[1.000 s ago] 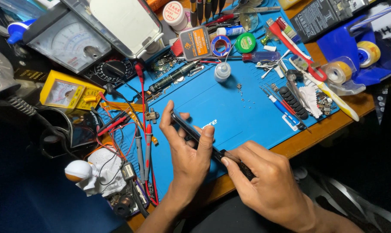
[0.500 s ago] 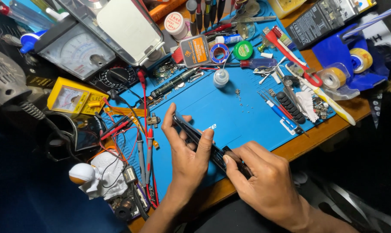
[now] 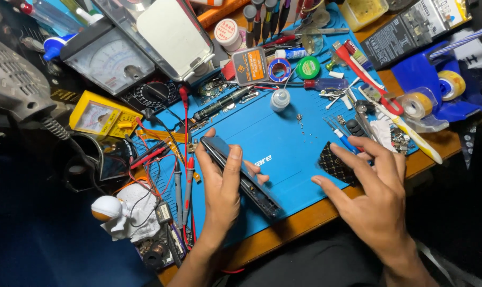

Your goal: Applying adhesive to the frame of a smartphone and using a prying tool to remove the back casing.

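Observation:
My left hand [image 3: 221, 187] grips a dark smartphone [image 3: 241, 174] by its long edges, held tilted on its side above the blue work mat [image 3: 289, 138]. The phone's open edge faces me. My right hand [image 3: 375, 190] hovers to the right with fingers spread and nothing in it, its fingertips over a small black patterned pad [image 3: 335, 165] at the mat's near right.
Red and black test probes [image 3: 183, 180] lie left of the phone. A yellow meter [image 3: 100, 118] and a larger analog meter [image 3: 111, 58] stand at the left. Screwdrivers, tweezers, a small white bottle [image 3: 280, 99], tape rolls [image 3: 416, 105] and loose screws crowd the far and right side.
My right hand has let go of the phone's near end and moved right toward the black pad, opening its fingers. My left hand keeps hold of the phone.

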